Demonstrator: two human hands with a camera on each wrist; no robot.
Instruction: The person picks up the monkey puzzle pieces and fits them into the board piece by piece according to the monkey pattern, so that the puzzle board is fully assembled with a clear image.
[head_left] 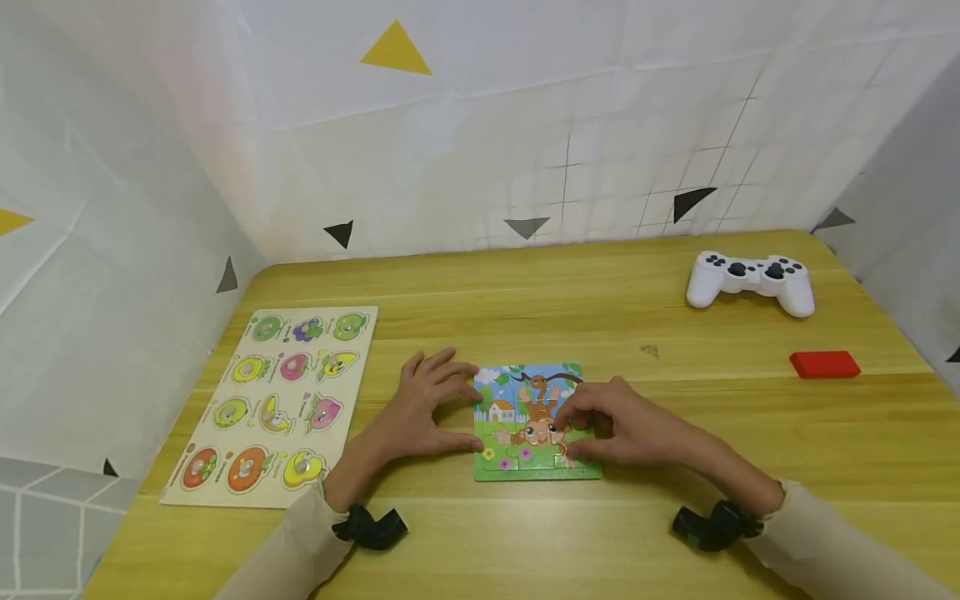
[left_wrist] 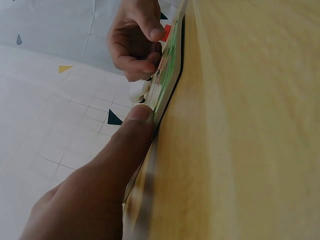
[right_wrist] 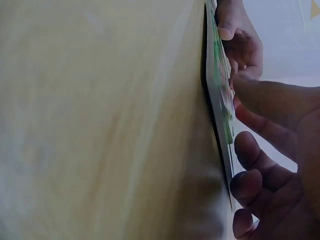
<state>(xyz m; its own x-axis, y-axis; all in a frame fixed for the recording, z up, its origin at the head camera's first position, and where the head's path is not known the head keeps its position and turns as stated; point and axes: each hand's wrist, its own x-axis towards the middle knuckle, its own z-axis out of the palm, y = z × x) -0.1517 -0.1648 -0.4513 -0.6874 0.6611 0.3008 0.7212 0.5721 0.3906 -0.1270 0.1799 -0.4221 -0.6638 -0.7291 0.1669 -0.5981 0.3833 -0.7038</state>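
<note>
A jigsaw puzzle (head_left: 525, 475) with a monkey picture lies flat in its tray on the table. My left hand (head_left: 423, 408) is at its left side, fingers spread, with thumb tip and fingertips right at the edge. In the left wrist view, the left thumb (left_wrist: 112, 155) lies along the puzzle's rim. Over the right part of the picture, my right hand (head_left: 622, 423) bends its thumb and index finger down to the pieces. Those two fingertips stand apart and hide part of the monkey; I cannot tell whether they pinch a piece.
To the left lies a fruit puzzle board (head_left: 292, 408) with several knobbed pieces. A white game controller (head_left: 750, 279) sits at the back right, with a red block (head_left: 825, 364) in front of it. Behind the wooden table (head_left: 480, 292) hangs a patterned white cloth (head_left: 450, 167).
</note>
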